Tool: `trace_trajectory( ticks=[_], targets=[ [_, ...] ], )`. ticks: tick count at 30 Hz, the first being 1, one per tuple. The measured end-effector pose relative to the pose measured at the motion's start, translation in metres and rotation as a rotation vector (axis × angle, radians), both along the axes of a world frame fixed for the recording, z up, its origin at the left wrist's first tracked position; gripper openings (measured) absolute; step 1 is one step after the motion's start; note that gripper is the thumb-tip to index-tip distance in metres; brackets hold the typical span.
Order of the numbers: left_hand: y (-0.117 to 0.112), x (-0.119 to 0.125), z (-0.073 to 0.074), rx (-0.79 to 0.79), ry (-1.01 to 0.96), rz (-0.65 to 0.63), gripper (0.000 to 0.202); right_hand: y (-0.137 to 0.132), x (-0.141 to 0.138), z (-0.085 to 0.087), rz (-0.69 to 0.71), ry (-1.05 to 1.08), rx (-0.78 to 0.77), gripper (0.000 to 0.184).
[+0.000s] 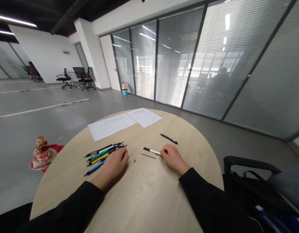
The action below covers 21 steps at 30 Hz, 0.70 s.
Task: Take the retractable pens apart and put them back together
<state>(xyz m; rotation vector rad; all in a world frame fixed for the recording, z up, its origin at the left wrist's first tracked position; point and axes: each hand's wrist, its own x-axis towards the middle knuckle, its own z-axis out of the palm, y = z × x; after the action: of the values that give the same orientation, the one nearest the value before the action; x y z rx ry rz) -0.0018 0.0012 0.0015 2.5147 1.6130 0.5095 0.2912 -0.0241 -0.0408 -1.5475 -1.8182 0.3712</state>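
Observation:
My left hand [116, 162] rests on the round wooden table [144, 194], fingers curled over the near ends of several pens [104, 153] lying side by side: black, green, yellow and blue. My right hand [172, 156] lies curled at the near end of a white pen with a black tip [151, 150], fingers touching it. A thin dark refill [147, 155] and a small part [135, 160] lie between my hands. A black pen [169, 138] lies apart, beyond my right hand.
Two printed paper sheets [112, 125] [144, 116] lie at the table's far edge. A red and gold bag [42, 155] sits on the floor at left. A dark chair with a bag [251, 184] stands at right. Office chairs [83, 77] stand far off.

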Motion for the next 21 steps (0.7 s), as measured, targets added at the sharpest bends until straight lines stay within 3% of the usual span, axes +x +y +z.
trace_trajectory(
  ticks=[9,16,21],
  targets=[
    [-0.002,0.002,0.003,-0.016,-0.015,-0.006,0.029,-0.004,-0.003,0.006,0.014,0.001,0.013,0.014],
    [-0.001,0.002,0.002,-0.006,-0.020,-0.002,0.030,-0.015,-0.014,0.017,0.114,-0.187,0.064,0.008],
    [-0.001,0.002,0.002,-0.001,-0.016,-0.010,0.029,-0.022,-0.022,0.022,0.139,-0.457,0.065,0.010]
  ],
)
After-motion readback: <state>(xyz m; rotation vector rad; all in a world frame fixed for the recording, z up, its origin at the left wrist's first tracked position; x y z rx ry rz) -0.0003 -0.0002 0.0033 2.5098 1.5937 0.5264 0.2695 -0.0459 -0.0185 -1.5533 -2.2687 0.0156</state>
